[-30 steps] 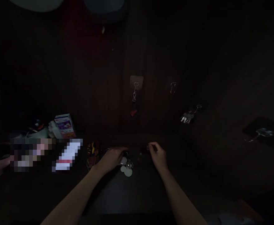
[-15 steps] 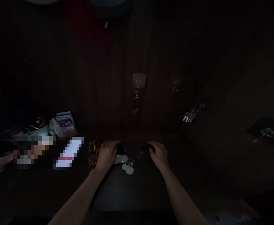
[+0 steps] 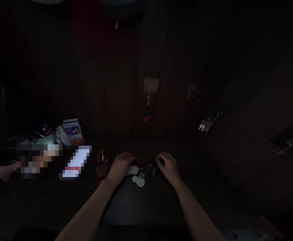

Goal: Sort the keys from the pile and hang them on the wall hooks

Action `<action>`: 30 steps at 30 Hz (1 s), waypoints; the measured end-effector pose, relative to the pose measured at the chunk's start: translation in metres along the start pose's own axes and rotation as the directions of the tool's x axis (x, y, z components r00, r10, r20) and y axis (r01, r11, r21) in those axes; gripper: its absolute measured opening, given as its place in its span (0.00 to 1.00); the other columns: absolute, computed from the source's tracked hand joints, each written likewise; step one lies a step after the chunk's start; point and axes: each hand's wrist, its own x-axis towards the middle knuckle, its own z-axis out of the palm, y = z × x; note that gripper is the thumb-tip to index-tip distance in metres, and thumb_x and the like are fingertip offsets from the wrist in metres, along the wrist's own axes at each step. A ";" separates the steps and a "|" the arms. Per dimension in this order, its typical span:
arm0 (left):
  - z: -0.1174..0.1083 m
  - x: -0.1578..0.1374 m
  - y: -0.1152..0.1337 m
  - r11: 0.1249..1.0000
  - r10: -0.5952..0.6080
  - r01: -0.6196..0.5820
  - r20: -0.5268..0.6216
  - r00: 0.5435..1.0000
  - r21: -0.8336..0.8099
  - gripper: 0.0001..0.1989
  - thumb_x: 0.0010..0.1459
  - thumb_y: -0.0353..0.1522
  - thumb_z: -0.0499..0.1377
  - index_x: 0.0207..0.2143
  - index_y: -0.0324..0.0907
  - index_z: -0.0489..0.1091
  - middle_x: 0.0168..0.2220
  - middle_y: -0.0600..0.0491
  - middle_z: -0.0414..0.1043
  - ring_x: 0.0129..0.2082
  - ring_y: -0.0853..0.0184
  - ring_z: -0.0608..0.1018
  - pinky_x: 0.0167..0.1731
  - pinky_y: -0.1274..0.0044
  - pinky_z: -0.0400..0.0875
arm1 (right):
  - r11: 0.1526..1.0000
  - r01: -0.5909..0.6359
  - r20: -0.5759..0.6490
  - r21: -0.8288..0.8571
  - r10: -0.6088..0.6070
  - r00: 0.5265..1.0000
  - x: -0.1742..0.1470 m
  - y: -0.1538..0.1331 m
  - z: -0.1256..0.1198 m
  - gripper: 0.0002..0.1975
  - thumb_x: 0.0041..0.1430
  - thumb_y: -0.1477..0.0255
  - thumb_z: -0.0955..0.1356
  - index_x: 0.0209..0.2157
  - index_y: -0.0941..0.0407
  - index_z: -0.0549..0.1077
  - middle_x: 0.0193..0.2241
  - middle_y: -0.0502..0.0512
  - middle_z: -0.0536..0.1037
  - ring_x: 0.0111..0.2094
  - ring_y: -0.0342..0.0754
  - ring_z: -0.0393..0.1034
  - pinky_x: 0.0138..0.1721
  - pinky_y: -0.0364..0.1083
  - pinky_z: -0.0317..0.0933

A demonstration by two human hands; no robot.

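Observation:
Palm down on the dark shelf, my left hand (image 3: 122,164) curls its fingers over a silver-grey key fob (image 3: 133,170). Part of the fob is hidden under the fingers. Attached to it by metal rings, a pale round-lobed tag (image 3: 139,181) lies flat to the right of the fingers. My right hand (image 3: 169,167) has thumb and forefinger brought together at a small dark thing (image 3: 153,170) with a lighter end, too dim to name. Beside my left wrist lies a dark patterned item (image 3: 102,164) with yellow and red marks.
A lit phone-like screen (image 3: 77,162), blurred out, lies left of my hands. Behind it stands a small purple-and-white box (image 3: 72,131). Another person's hand (image 3: 1,169) shows at far left. A red charm (image 3: 147,118) and a key bunch (image 3: 206,124) hang from wall hooks.
My left hand has shifted right, covering more of the key fob. My right thumb and forefinger have drawn together, and the small thing's light end now shows. The view has swung slightly left.

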 end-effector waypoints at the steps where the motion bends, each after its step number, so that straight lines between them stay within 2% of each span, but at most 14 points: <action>1: 0.000 0.000 0.000 1.000 -0.021 0.021 0.004 1.000 -0.001 0.14 0.54 0.22 0.56 0.41 0.45 0.71 0.41 0.52 0.75 0.43 0.62 0.74 0.44 0.70 0.66 | 1.000 0.013 0.009 0.007 -0.013 1.000 0.000 -0.001 0.000 0.05 0.56 0.70 0.63 0.29 0.52 0.71 0.38 0.53 0.76 0.45 0.53 0.65 0.44 0.52 0.56; 6: -0.003 -0.001 0.001 0.997 -0.082 0.082 -0.020 0.996 0.002 0.05 0.56 0.28 0.56 0.33 0.43 0.71 0.35 0.53 0.75 0.39 0.63 0.74 0.40 0.72 0.67 | 0.998 0.057 0.022 0.032 -0.058 0.998 -0.001 -0.006 -0.002 0.06 0.56 0.72 0.62 0.33 0.52 0.71 0.38 0.53 0.75 0.45 0.52 0.65 0.45 0.52 0.56; 10: -0.003 -0.003 0.002 0.991 -0.136 0.133 -0.126 0.983 -0.031 0.06 0.59 0.30 0.52 0.34 0.42 0.68 0.35 0.51 0.72 0.37 0.63 0.73 0.39 0.71 0.66 | 0.998 0.054 0.043 0.045 -0.056 0.998 -0.001 -0.009 -0.004 0.07 0.57 0.73 0.61 0.33 0.52 0.71 0.38 0.53 0.76 0.44 0.51 0.66 0.45 0.51 0.56; 13: -0.004 -0.004 0.001 0.967 -0.236 0.203 -0.234 0.943 -0.153 0.07 0.61 0.31 0.48 0.36 0.42 0.66 0.35 0.50 0.71 0.38 0.63 0.73 0.40 0.70 0.66 | 0.996 0.058 0.037 0.070 -0.060 0.997 -0.001 -0.011 -0.005 0.08 0.58 0.72 0.61 0.32 0.52 0.71 0.36 0.53 0.76 0.42 0.51 0.67 0.44 0.51 0.56; 17: -0.007 -0.001 0.001 0.857 -0.438 0.305 -0.274 0.856 -0.416 0.06 0.60 0.33 0.48 0.34 0.43 0.63 0.31 0.54 0.70 0.33 0.66 0.74 0.36 0.74 0.66 | 0.990 0.061 0.010 0.125 -0.063 0.998 -0.001 -0.019 -0.005 0.08 0.59 0.72 0.60 0.32 0.52 0.70 0.33 0.52 0.76 0.39 0.50 0.69 0.42 0.50 0.58; 20: -0.011 0.004 0.003 0.726 -0.562 0.302 -0.279 0.779 -0.618 0.06 0.58 0.35 0.50 0.32 0.43 0.62 0.26 0.57 0.68 0.28 0.69 0.74 0.32 0.78 0.66 | 0.986 0.084 -0.001 0.141 -0.085 0.996 0.000 -0.024 -0.002 0.08 0.59 0.73 0.61 0.32 0.52 0.70 0.33 0.51 0.76 0.38 0.49 0.69 0.41 0.49 0.58; 22: -0.013 0.007 0.006 0.595 -0.626 0.265 -0.230 0.745 -0.759 0.07 0.56 0.37 0.52 0.31 0.42 0.62 0.24 0.58 0.68 0.25 0.70 0.74 0.29 0.79 0.67 | 0.985 0.104 0.004 0.138 -0.105 0.994 -0.001 -0.026 0.001 0.08 0.58 0.73 0.61 0.32 0.52 0.71 0.32 0.51 0.76 0.37 0.49 0.69 0.41 0.49 0.58; 25: -0.016 0.009 0.010 0.322 -0.683 0.223 -0.063 0.728 -0.920 0.10 0.54 0.40 0.55 0.33 0.42 0.61 0.25 0.57 0.71 0.25 0.68 0.78 0.24 0.79 0.69 | 0.983 0.124 0.016 0.133 -0.127 0.992 -0.001 -0.025 0.004 0.08 0.58 0.74 0.61 0.33 0.52 0.71 0.32 0.51 0.76 0.36 0.49 0.69 0.41 0.49 0.58; 27: -0.016 0.010 0.012 0.136 -0.684 0.221 0.069 0.726 -0.966 0.12 0.53 0.39 0.57 0.33 0.42 0.61 0.27 0.56 0.72 0.27 0.65 0.80 0.23 0.79 0.70 | 0.983 0.130 0.016 0.133 -0.133 0.991 -0.001 -0.026 0.003 0.08 0.59 0.74 0.61 0.33 0.52 0.71 0.32 0.51 0.76 0.36 0.49 0.69 0.41 0.49 0.58; 30: -0.015 0.010 0.012 -0.053 -0.651 0.234 0.212 0.729 -0.971 0.12 0.51 0.37 0.59 0.33 0.42 0.60 0.29 0.53 0.74 0.30 0.63 0.80 0.25 0.78 0.72 | 0.979 0.155 -0.033 0.132 -0.152 0.988 -0.001 -0.033 0.001 0.08 0.59 0.74 0.60 0.36 0.52 0.70 0.33 0.52 0.76 0.36 0.48 0.69 0.41 0.49 0.58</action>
